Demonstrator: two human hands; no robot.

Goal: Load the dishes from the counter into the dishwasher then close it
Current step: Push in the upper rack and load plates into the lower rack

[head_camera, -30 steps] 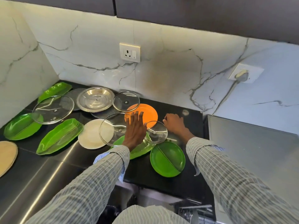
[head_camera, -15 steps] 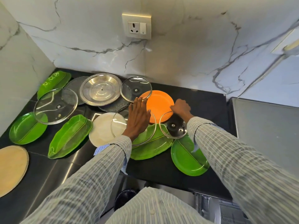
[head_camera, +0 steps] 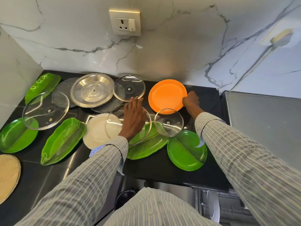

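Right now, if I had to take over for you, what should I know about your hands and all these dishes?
Left hand: open, fingers straight, resting flat on the big glass lid.
Right hand: gripping the right rim of the orange plate, which still lies on the counter.
Nearby: small glass lid overlapping the leaf-shaped green plate, oval green plate, steel lid.
Done: a white dish shows in the open dishwasher.
Left: load everything from the counter, then close it.
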